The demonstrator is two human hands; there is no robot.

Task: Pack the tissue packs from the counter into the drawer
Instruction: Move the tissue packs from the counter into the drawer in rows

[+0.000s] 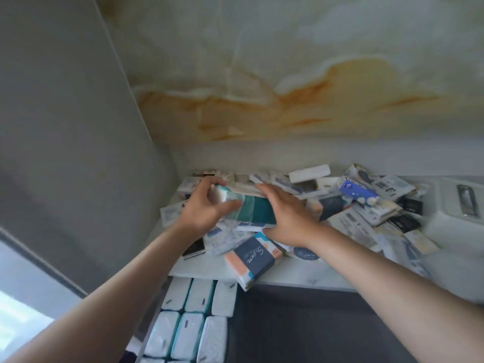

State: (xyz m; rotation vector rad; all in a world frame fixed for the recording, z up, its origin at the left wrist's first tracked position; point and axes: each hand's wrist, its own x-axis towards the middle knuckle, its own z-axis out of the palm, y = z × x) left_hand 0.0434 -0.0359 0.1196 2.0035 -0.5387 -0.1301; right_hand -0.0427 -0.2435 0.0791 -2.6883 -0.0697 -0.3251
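Head view: at mid-frame, above a white desk point(209, 271) heaped with assorted tissue packs point(366, 210), a person's left hand point(203, 208) grips the pale left end of a teal-striped, plastic-wrapped tissue pack point(251, 209). The right hand point(284, 216) lies flat-fingered against its dark right end. The pack's long axis runs left to right, dipping slightly rightward, between both hands. The open drawer point(301, 323), part-filled with upright white packs point(183, 326), waits directly below at lower centre-left, nearer the left arm.

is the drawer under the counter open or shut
Open: rows of white tissue packs show inside the drawer, pulled out below the counter.
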